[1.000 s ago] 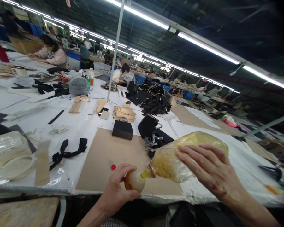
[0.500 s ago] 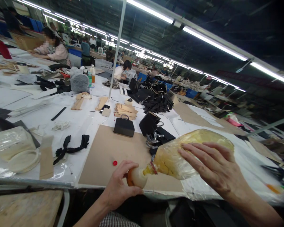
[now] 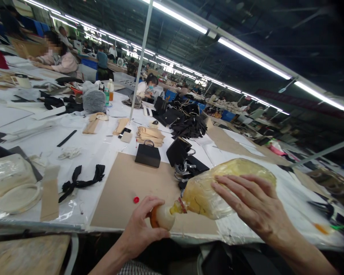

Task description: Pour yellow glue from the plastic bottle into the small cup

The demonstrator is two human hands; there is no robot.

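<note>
My left hand (image 3: 140,225) is wrapped round a small bottle (image 3: 166,217) with amber liquid in its lower part, tilted near the table's front edge. Into its mouth points the neck of a big clear plastic bottle (image 3: 206,191), yellowish inside and lying nearly on its side in the air. My right hand (image 3: 252,202) grips the big bottle along its body, fingers over the near side; the thumb is hidden. A red cap (image 3: 136,199) lies on the brown board (image 3: 111,202) just beyond my left hand.
A small black handbag (image 3: 148,154) stands at the board's far edge, a second black bag (image 3: 176,151) beside it. At left are a black cloth strip (image 3: 83,180) and a plastic tub (image 3: 10,173). A thin pole (image 3: 140,65) rises mid-table. Co-workers sit farther back.
The whole view has shifted slightly, so things sit a little farther left. Both hands keep their hold, and the two bottles remain neck to mouth.
</note>
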